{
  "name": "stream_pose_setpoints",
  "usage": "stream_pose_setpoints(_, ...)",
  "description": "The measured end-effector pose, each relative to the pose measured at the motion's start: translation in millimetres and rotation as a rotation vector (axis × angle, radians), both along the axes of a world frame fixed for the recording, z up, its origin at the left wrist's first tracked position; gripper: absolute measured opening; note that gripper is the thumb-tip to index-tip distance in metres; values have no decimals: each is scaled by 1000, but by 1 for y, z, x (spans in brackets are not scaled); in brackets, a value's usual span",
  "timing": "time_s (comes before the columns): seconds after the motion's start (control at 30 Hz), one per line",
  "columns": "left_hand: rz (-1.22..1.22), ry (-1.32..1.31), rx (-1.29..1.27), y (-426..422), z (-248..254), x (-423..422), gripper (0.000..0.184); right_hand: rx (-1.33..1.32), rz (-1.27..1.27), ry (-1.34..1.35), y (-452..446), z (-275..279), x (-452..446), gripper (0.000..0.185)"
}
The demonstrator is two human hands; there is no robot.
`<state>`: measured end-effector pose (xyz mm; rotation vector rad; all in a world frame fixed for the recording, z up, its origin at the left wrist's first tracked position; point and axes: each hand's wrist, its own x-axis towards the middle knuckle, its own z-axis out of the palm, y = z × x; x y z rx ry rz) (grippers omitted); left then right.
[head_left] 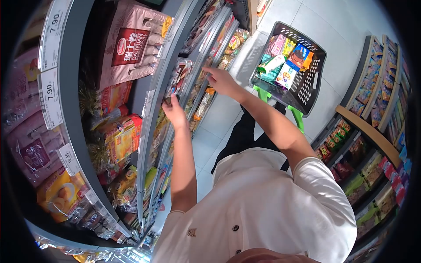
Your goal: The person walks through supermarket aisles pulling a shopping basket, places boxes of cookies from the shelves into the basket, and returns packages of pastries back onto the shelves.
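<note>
My left hand [175,113] is at the front edge of a shelf on the left, its thumb and fingers apart. Just beyond its fingertips, a dark and white snack package [179,75] stands on the shelf. My right hand [222,82] is farther out and to the right, index finger stretched toward the shelf front and the other fingers loosely bent. Nothing shows in either hand. Behind my right hand, a black shopping basket [312,83] with bright green handles [296,119] rests on the floor, holding several colourful packs.
Close on the left, a grey shelf [72,87] carries price tags and a large pink Daliyuan Swiss roll bag [129,46]. Yellow snack packs [123,139] lie below it. Another shelf unit [370,136] full of bagged snacks lines the right side. Pale floor tiles [210,142] run between.
</note>
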<state>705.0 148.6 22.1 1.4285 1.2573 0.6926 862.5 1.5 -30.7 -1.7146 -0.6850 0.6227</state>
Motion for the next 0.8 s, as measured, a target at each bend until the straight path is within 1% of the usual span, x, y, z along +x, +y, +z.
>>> stream_pose_setpoints(0.03, -24, 9, 9, -17, 13, 5, 61, 5, -7, 3, -18, -6, -8, 42)
stream_pose_setpoints(0.07, -32, 9, 13, -26, 16, 7, 61, -1, -23, 51, -36, -12, -15, 38)
stream_pose_setpoints(0.1, -80, 84, 145, -33, 18, 8, 60, -8, -37, 100, -52, -13, -19, 34)
stream_pose_setpoints(0.13, -130, 159, 275, -39, 19, 10, 60, -7, -46, 100, -68, -14, -24, 34)
stream_pose_setpoints(0.2, -295, 34, 159, -23, 17, 18, 51, -35, -69, 164, -104, -15, -29, 31)
stream_pose_setpoints(0.23, -361, 54, 206, -14, 21, 26, 41, 5, -105, 251, -109, -15, -32, 27)
stream_pose_setpoints(0.27, -438, 234, 403, -11, 32, 37, 34, -29, -98, 186, -115, -8, -30, 27)
stream_pose_setpoints(0.3, -429, 384, 493, 3, 20, 36, 33, -78, -97, 124, -122, 0, -28, 26)
stream_pose_setpoints(0.33, -430, 465, 493, 8, 9, 37, 41, -136, -83, 66, -127, 1, -30, 27)
stream_pose_setpoints(0.37, -374, 328, 380, 18, -10, 34, 46, -42, -116, 46, -140, 18, -29, 26)
stream_pose_setpoints(0.4, -298, 204, 274, 23, -25, 32, 51, -68, -118, 5, -147, 24, -29, 26)
stream_pose_setpoints(0.47, -341, 288, 617, 14, -26, 34, 58, -133, -72, 39, -172, 35, -28, 24)
stream_pose_setpoints(0.5, -284, 196, 259, -17, -2, 42, 56, -131, -83, 40, -182, 35, -31, 24)
stream_pose_setpoints(0.53, -291, 196, 265, -41, 10, 46, 56, -123, -152, 10, -198, 34, -33, 23)
stream_pose_setpoints(0.57, -391, 157, 268, -62, 18, 51, 53, -115, -222, -23, -214, 31, -33, 23)
stream_pose_setpoints(0.6, -494, 118, 271, -84, 22, 55, 49, -110, -233, -22, -231, 29, -31, 23)
stream_pose_setpoints(0.67, -777, 119, 206, -130, 22, 62, 35, -109, -409, 234, -267, 19, -25, 24)
stream_pose_setpoints(0.73, -870, 142, 167, -195, 32, 83, 23, -70, -584, 315, -294, -26, -22, 27)
stream_pose_setpoints(0.77, -1010, 161, 262, -214, 26, 91, 22, -140, -600, 361, -310, -51, -14, 32)
stream_pose_setpoints(0.8, -1150, 181, 357, -232, 21, 99, 21, -141, -602, 368, -324, -70, -3, 32)
